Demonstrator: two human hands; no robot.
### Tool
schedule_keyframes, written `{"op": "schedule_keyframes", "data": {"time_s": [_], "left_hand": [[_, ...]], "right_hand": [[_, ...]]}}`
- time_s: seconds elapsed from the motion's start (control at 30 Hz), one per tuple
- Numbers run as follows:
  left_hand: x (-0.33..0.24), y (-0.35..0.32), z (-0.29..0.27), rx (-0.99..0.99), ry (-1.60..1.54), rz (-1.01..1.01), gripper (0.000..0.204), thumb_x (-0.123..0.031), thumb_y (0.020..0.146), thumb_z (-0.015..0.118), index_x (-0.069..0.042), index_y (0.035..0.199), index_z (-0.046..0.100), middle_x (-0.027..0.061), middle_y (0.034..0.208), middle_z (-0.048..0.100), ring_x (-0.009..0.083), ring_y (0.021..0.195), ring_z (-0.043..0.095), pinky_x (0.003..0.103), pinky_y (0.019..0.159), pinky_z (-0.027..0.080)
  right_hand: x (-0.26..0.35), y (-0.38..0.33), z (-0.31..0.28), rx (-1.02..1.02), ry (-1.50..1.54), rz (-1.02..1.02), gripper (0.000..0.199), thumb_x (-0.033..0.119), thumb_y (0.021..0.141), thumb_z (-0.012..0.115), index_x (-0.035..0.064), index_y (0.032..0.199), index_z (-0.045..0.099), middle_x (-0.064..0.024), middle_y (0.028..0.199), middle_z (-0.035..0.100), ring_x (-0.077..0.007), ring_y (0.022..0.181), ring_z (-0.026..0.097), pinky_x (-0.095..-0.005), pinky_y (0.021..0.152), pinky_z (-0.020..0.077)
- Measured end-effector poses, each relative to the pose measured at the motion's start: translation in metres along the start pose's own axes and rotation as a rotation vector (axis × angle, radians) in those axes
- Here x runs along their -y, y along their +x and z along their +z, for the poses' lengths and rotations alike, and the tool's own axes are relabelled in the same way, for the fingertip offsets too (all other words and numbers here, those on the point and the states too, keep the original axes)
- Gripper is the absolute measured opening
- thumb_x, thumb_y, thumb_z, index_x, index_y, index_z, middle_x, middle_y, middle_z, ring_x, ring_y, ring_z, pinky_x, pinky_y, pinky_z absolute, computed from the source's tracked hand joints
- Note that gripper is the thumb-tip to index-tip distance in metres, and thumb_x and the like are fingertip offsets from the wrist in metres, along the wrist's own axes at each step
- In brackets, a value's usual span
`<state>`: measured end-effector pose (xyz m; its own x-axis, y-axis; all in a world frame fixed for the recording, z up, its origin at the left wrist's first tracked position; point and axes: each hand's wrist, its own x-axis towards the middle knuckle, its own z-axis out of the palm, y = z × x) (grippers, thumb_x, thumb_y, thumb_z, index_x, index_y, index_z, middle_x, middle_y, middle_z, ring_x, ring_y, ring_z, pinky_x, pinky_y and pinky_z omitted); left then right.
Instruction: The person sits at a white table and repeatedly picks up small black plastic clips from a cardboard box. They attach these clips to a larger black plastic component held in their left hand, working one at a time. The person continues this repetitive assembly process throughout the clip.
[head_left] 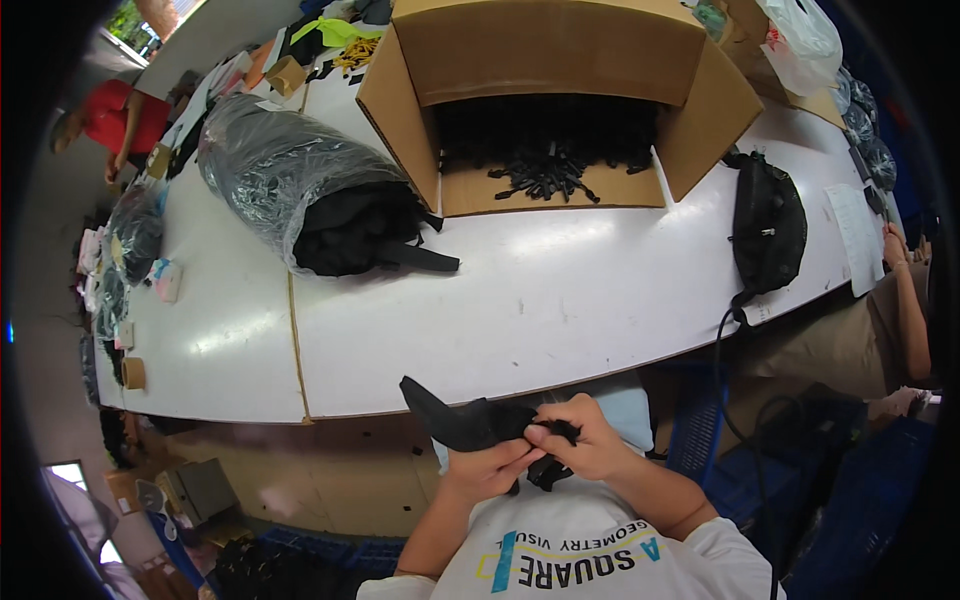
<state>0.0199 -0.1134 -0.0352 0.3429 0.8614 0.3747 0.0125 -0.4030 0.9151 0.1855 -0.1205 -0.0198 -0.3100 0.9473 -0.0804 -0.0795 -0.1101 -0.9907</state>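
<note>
Holding a black strap (462, 420) close to the chest, below the near edge of the white table (560, 290), both hands work together. The left hand (492, 468) grasps the strap from under, fingers curled up. The right hand (585, 440) is bent at the wrist and pinches a black buckle (550, 470) on the strap end. Farther on the table lies an open cardboard box (560, 95), and a black bag (768, 225) lies at the right.

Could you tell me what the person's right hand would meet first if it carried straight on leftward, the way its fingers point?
Likely the left hand, touching the right hand on the black strap.
</note>
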Motion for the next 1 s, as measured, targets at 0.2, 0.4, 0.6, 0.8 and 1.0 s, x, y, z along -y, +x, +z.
{"op": "schedule_keyframes", "data": {"time_s": [0.2, 0.4, 0.6, 0.8, 1.0], "left_hand": [[0.003, -0.014, 0.003, -0.062, 0.007, -0.146, 0.013, -0.001, 0.07, 0.076, 0.003, 0.078, 0.066, 0.01, 0.073, 0.067, 0.0129, 0.066, 0.063, 0.022, 0.059, 0.049], [0.001, -0.014, 0.007, -0.269, 0.025, -0.171, 0.008, 0.003, 0.071, 0.072, 0.003, 0.078, 0.067, 0.0104, 0.074, 0.068, 0.0123, 0.064, 0.064, 0.022, 0.058, 0.05], [0.002, -0.012, 0.012, -0.314, 0.116, -0.083, 0.01, 0.007, 0.07, 0.067, 0.002, 0.079, 0.068, 0.0098, 0.073, 0.068, 0.0109, 0.063, 0.063, 0.021, 0.058, 0.049], [0.007, -0.018, 0.001, -0.322, 0.128, -0.166, 0.009, 0.003, 0.071, 0.068, 0.0, 0.079, 0.068, 0.0081, 0.073, 0.068, 0.0099, 0.062, 0.062, 0.02, 0.058, 0.048], [0.006, -0.008, -0.007, -0.394, 0.182, -0.164, 0.009, 0.0, 0.072, 0.069, 0.0, 0.08, 0.068, 0.0081, 0.073, 0.067, 0.0115, 0.066, 0.064, 0.022, 0.063, 0.049]], "right_hand": [[-0.003, -0.003, 0.012, -0.294, -0.078, -0.07, 0.019, 0.007, 0.084, 0.061, 0.0009, 0.067, 0.057, -0.0038, 0.046, 0.047, -0.007, 0.039, 0.039, -0.0232, 0.038, 0.0288], [0.001, 0.0, 0.008, -0.273, -0.242, -0.148, 0.017, 0.004, 0.081, 0.062, 0.0007, 0.066, 0.056, -0.0024, 0.045, 0.048, -0.0056, 0.038, 0.042, -0.0223, 0.038, 0.0294], [-0.003, 0.002, 0.006, -0.212, -0.343, -0.041, 0.014, 0.004, 0.08, 0.064, 0.0002, 0.068, 0.057, -0.0038, 0.046, 0.049, -0.0066, 0.04, 0.042, -0.0232, 0.04, 0.0303], [0.011, 0.022, -0.023, -0.371, -0.47, -0.027, 0.013, 0.012, 0.082, 0.064, 0.0006, 0.078, 0.06, -0.0114, 0.057, 0.056, -0.0186, 0.046, 0.05, -0.0287, 0.049, 0.0411], [0.024, 0.104, -0.122, -0.765, -1.123, 0.009, 0.024, 0.023, 0.078, 0.069, 0.0048, 0.092, 0.064, -0.0165, 0.079, 0.065, -0.0348, 0.076, 0.062, -0.0417, 0.068, 0.0484]]}}
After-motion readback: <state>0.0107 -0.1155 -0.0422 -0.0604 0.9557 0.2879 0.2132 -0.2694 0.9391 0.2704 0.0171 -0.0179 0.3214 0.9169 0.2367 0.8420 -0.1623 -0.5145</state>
